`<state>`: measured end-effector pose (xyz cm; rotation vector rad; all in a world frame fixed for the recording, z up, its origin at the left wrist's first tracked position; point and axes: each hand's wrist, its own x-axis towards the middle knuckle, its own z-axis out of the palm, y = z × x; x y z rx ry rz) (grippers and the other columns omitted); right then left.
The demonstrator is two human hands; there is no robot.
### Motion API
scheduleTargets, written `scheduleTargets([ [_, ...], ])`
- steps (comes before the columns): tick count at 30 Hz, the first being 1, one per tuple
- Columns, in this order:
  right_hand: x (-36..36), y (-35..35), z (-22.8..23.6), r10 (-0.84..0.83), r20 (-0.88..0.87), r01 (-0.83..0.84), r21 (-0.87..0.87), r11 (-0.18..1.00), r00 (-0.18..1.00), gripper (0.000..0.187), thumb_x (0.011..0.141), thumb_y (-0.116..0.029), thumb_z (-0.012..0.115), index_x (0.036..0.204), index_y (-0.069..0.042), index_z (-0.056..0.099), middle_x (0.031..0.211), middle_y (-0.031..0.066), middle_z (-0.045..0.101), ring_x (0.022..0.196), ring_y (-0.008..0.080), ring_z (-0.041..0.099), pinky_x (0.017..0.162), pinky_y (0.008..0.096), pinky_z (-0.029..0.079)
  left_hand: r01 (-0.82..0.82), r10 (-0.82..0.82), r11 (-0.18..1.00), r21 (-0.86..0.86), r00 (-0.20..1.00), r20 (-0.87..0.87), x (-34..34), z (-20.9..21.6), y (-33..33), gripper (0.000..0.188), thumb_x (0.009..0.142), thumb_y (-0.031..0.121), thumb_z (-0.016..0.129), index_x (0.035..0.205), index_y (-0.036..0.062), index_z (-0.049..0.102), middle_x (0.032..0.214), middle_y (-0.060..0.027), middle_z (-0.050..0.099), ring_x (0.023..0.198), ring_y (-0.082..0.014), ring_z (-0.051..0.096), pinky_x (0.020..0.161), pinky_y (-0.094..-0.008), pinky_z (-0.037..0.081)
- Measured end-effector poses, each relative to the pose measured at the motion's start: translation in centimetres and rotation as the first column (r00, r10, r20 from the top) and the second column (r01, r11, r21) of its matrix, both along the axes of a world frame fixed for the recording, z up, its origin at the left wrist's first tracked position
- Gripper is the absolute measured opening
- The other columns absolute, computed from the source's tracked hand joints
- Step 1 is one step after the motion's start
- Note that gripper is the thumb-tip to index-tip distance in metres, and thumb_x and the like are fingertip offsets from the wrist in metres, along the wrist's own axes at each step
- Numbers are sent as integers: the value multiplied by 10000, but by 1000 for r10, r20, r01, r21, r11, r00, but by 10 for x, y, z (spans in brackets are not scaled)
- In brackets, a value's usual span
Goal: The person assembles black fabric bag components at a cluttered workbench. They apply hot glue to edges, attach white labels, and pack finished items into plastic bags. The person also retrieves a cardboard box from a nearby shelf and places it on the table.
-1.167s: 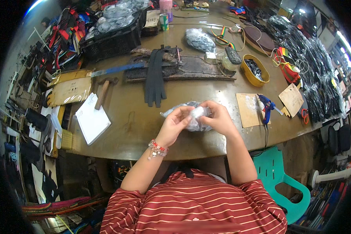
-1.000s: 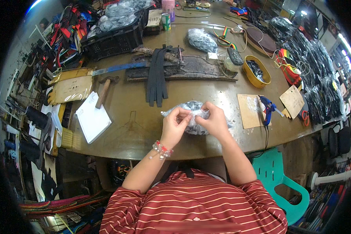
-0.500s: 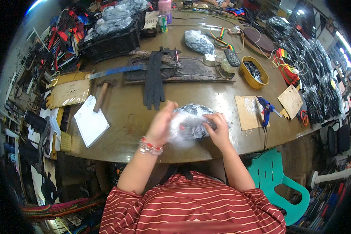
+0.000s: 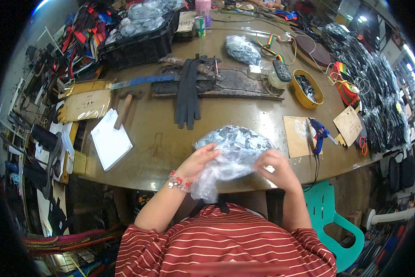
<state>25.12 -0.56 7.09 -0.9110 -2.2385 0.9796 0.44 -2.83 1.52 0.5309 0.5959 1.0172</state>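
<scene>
A clear plastic bag full of small grey-and-white pieces lies on the table's front part. Its loose open end hangs toward my body over the table edge. My left hand, with a red-and-white beaded bracelet on the wrist, closes its fingers on the film at the bag's left side. At the bag's right edge, my right hand is curled with thumb and fingers bent together. Something small and white shows between those fingers, too small to name.
Beyond the bag lie black straps on a dark wooden board. A hammer rests on white papers at left. On the right are a blue glue gun, a yellow bowl and orange-handled scissors. A green chair stands nearby.
The bag has been turned and spread, its loose plastic end now hanging toward me. My right hand has moved right and down a little; my left hand sits lower.
</scene>
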Motion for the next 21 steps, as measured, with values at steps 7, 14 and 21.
scheduleTargets([
  [7, -52, -37, -51, -379, -118, 323, -333, 886, 918, 207, 764, -129, 710, 863, -39, 552, 762, 28, 583, 726, 152, 574, 706, 272, 470, -131, 133, 988, 85, 991, -22, 37, -15, -14, 205, 888, 76, 572, 1070, 87, 477, 941, -18, 584, 893, -100, 574, 769, -253, 490],
  [14, -18, -9, -88, -716, -507, -28, -824, 565, 480, 139, 936, -197, 518, 946, -68, 571, 816, 1, 596, 724, 102, 565, 659, 235, 466, 129, 585, 694, 708, 472, -660, 22, -12, -23, 238, 859, 245, 626, 891, 57, 483, 884, -67, 534, 794, -179, 536, 701, -302, 445],
  [21, -13, 12, -83, -357, -525, -93, -651, 754, 773, 175, 861, -169, 593, 982, -43, 590, 834, 38, 583, 770, 148, 570, 671, 278, 459, 303, 159, 863, 404, 597, -786, 3, -6, -10, 210, 918, 180, 530, 993, -1, 606, 962, -78, 648, 839, -140, 596, 760, -267, 457],
])
